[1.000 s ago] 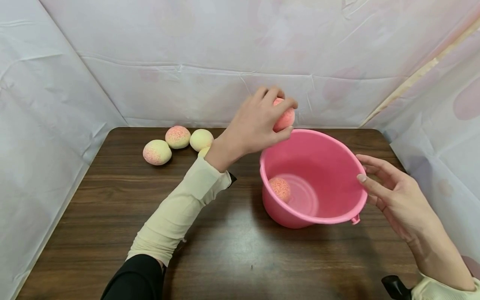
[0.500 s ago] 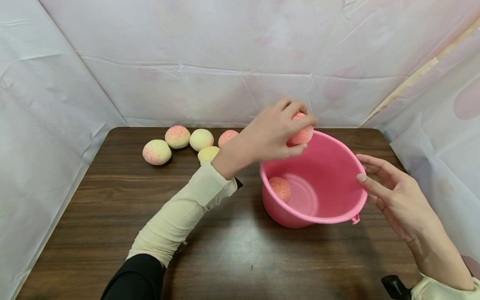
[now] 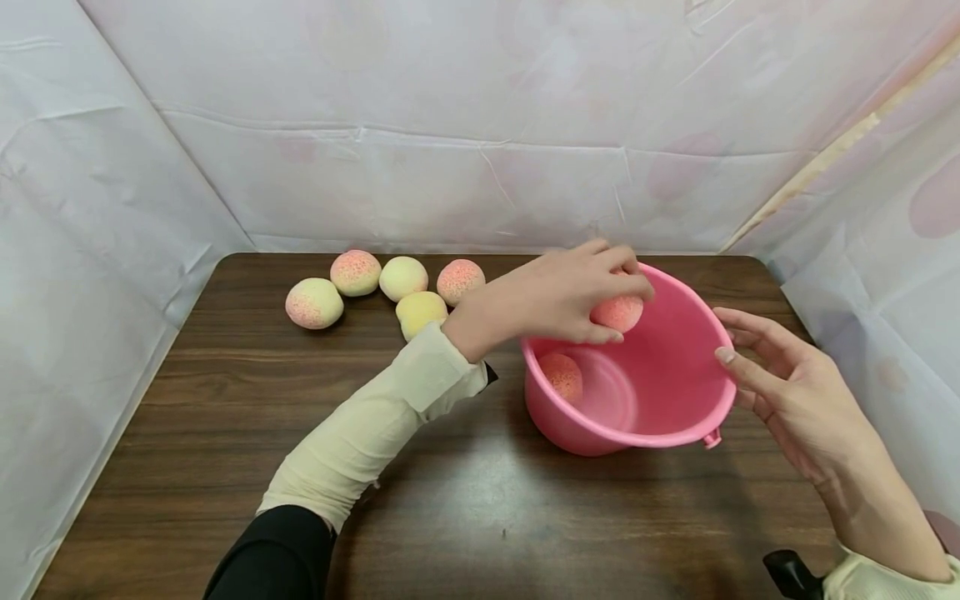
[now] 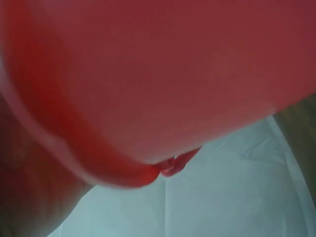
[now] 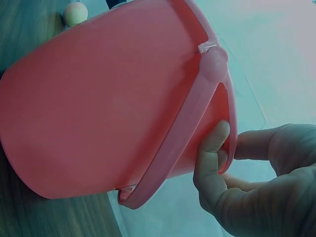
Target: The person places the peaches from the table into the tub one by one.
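Note:
My left hand (image 3: 562,292) grips a pink peach (image 3: 618,315), apparently artificial, just inside the far left rim of a pink plastic bucket (image 3: 678,367). Thumb and fingers curl around the fruit from above. Another speckled orange-pink peach (image 3: 561,377) lies in the bucket at its left side. With thumb and fingers, my right hand (image 3: 802,404) pinches the bucket's right rim. The right wrist view shows those fingers over the rim beside the bucket handle (image 5: 173,133). Close up in the left wrist view, the bucket wall (image 4: 173,74) hides the held peach.
On the table's back left lie several more peaches, among them a yellow peach (image 3: 420,313), a cream peach (image 3: 403,278) and a pink-topped peach (image 3: 356,272). The dark wooden table (image 3: 225,433) is bordered by white sheeting (image 3: 420,192) at the back and both sides.
My left hand has carried the pink peach rightward and down, from above the bucket's rim to inside its opening. The right hand and the bucket have stayed in place.

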A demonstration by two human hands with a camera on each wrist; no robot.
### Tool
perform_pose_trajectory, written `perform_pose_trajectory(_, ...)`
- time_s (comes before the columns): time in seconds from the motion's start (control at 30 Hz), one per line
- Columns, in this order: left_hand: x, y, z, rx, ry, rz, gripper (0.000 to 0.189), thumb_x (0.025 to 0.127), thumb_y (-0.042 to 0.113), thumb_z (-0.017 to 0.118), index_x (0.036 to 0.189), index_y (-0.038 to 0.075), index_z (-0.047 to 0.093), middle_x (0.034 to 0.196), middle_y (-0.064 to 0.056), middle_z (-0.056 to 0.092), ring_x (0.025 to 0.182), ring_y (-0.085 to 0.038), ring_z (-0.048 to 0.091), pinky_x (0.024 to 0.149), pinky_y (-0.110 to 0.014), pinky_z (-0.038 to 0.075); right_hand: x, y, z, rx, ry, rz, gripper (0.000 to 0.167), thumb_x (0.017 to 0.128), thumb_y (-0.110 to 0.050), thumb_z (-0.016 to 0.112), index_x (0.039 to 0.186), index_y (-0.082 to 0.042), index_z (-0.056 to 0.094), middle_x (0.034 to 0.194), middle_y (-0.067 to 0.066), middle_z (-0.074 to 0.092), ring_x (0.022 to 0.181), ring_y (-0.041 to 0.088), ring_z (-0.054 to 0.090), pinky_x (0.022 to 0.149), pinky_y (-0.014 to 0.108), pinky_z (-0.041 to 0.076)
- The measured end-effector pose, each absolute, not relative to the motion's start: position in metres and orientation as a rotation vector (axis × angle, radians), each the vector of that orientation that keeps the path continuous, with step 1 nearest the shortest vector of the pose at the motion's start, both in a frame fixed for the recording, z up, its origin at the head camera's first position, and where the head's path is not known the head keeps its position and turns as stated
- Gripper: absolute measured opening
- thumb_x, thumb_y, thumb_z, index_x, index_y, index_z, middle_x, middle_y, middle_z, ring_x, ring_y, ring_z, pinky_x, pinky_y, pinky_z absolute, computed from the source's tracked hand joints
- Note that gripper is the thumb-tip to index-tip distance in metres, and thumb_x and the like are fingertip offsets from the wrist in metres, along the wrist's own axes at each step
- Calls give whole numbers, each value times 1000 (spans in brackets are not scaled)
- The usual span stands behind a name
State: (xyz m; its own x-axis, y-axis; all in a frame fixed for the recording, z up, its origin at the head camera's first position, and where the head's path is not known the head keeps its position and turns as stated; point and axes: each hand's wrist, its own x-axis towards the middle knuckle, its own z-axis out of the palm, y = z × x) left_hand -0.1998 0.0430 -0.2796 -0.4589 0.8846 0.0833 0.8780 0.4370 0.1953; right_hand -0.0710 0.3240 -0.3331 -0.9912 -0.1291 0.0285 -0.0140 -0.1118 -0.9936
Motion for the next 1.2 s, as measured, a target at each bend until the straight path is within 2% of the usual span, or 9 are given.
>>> perform_pose_trajectory(0.23, -200, 55, -290, 1629, 2552, 122, 43, 94, 41, 75, 134, 34, 62, 142, 4, 53, 135, -19, 45, 113, -33, 41, -71, 323, -333, -151, 2045, -2279, 52, 102, 13, 50, 151, -5, 49, 120, 6, 63, 97, 14, 75, 80, 28, 64)
perform_pose_trajectory(0.5, -201, 61, -296, 1678, 2448, 96, 41, 93, 26, 76, 133, 30, 66, 135, 2, 58, 123, -19, 51, 103, -26, 45, -72, 321, -331, -127, 2072, -2288, 52, 101, 13, 51, 150, -3, 50, 119, 7, 63, 94, 15, 75, 78, 28, 64)
perform_pose_trajectory(0.7, -202, 70, -301, 1761, 2359, 44, 40, 93, 19, 74, 133, 23, 69, 130, 1, 63, 118, -19, 56, 106, -27, 42, -71, 322, -332, -126, 2066, -2288, 52, 101, 13, 51, 151, -4, 50, 121, 7, 63, 96, 15, 75, 80, 28, 63)
perform_pose_trajectory(0.83, -201, 77, -304, 1794, 2327, -29, 39, 94, 13, 67, 132, 20, 69, 129, 1, 65, 117, -19, 57, 107, -28, 41, -71, 322, -332, -128, 2060, -2291, 52, 102, 13, 50, 151, -4, 50, 123, 6, 63, 98, 15, 75, 80, 28, 63)
perform_pose_trajectory(0.93, -200, 80, -305, 1757, 2292, -65, 41, 94, 8, 64, 133, 18, 69, 129, 0, 65, 117, -18, 58, 106, -26, 44, -71, 322, -332, -125, 2067, -2288, 52, 101, 13, 50, 151, -3, 50, 122, 7, 63, 97, 15, 75, 81, 28, 63)
perform_pose_trajectory(1.07, -201, 80, -306, 1687, 2269, -64, 40, 93, 7, 65, 131, 18, 69, 127, 0, 64, 115, -17, 59, 102, -24, 47, -71, 321, -332, -117, 2076, -2286, 52, 101, 13, 51, 150, -3, 50, 122, 7, 63, 96, 16, 76, 81, 29, 63)
perform_pose_trajectory(1.2, -201, 80, -306, 1655, 2277, -65, 40, 91, 10, 70, 130, 20, 68, 128, 1, 62, 118, -18, 57, 105, -26, 44, -71, 321, -333, -114, 2078, -2282, 52, 101, 13, 52, 150, -5, 50, 123, 7, 64, 96, 16, 76, 80, 29, 63)
